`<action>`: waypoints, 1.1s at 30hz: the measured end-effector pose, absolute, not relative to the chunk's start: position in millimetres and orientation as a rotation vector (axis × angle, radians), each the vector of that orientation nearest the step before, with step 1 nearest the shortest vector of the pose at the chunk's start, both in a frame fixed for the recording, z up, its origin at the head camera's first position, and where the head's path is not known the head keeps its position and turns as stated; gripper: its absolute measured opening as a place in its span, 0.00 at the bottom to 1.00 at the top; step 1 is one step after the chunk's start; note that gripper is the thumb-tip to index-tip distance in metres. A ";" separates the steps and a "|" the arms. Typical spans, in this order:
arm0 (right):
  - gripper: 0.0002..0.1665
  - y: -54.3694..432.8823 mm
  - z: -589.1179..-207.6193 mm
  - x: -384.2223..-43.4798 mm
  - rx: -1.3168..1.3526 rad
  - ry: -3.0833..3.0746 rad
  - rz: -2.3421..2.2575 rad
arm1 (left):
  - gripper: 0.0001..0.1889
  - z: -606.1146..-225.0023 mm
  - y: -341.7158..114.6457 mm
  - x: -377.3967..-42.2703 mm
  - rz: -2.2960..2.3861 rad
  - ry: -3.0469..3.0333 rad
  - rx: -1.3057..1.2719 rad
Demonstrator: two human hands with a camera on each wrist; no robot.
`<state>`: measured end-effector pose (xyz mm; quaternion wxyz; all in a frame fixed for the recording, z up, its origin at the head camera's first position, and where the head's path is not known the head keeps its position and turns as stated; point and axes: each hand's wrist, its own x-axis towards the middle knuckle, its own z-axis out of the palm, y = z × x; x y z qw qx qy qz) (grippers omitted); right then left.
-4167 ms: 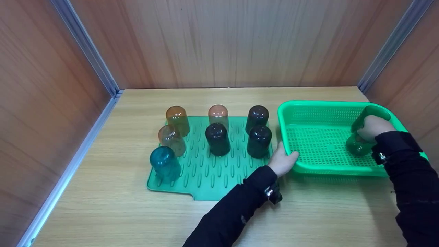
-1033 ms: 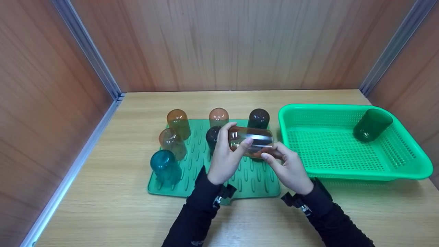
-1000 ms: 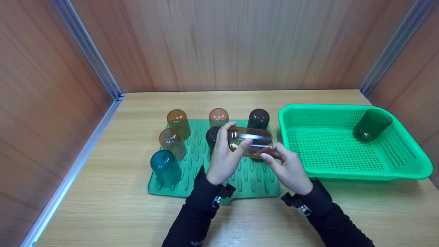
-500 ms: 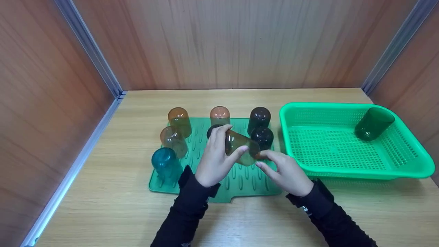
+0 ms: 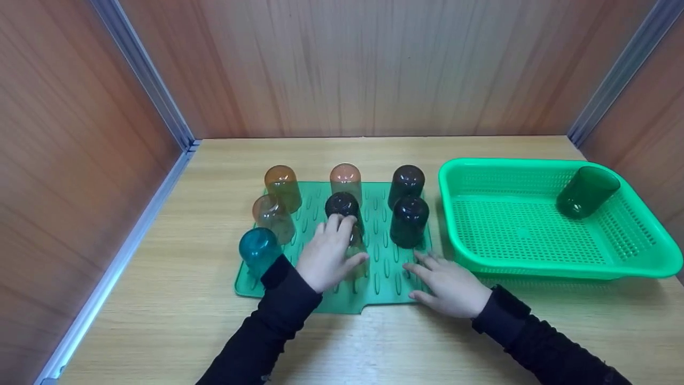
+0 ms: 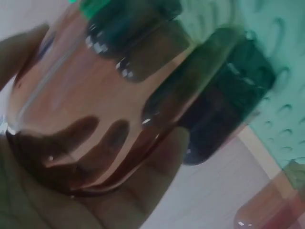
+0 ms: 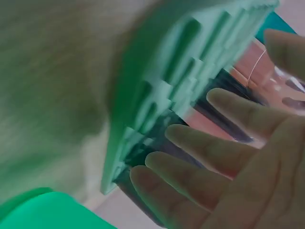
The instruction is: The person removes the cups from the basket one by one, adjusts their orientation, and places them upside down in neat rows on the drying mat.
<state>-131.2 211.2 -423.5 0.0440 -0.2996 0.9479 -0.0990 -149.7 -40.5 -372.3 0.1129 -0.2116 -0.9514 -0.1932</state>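
My left hand (image 5: 327,259) grips a see-through amber cup (image 5: 358,256), turned mouth down over the front middle of a green ridged mat (image 5: 342,303). In the left wrist view my thumb and fingers curl round its rounded base; whether its rim touches the mat I cannot tell. Just behind it stands a dark cup (image 5: 342,205), partly covered by my fingers. To its left is an upturned blue cup (image 5: 259,248). My right hand (image 5: 446,286) holds nothing, fingers spread beside the mat's right edge, in front of another dark cup (image 5: 409,222).
More upturned cups stand on the mat: an orange cup (image 5: 283,187), a pale brownish cup (image 5: 273,216), a pinkish cup (image 5: 346,182) and a dark cup (image 5: 406,184). At right, a green basket (image 5: 453,235) holds a tilted green cup (image 5: 588,192). Wooden panels enclose the table.
The amber cup, earlier held sideways between both hands, has been turned mouth down and lowered leftward onto or just above the mat. My right hand has let go of it and moved slightly away.
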 end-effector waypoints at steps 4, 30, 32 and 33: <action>0.35 212.9 -425.6 -129.8 -0.872 2.842 -0.200 | 0.34 -380.7 -41.8 -152.5 -0.493 -2.901 -0.615; 0.36 212.8 -425.2 -128.2 -0.849 2.810 -0.137 | 0.39 -393.3 -34.8 -155.4 -0.327 -2.874 -0.552; 0.36 212.1 -424.8 -127.3 -0.855 2.825 -0.133 | 0.40 -392.3 -33.6 -154.6 -0.320 -2.871 -0.528; 0.35 211.7 -424.4 -126.7 -0.863 2.834 -0.132 | 0.40 -391.5 -33.0 -153.9 -0.324 -2.862 -0.518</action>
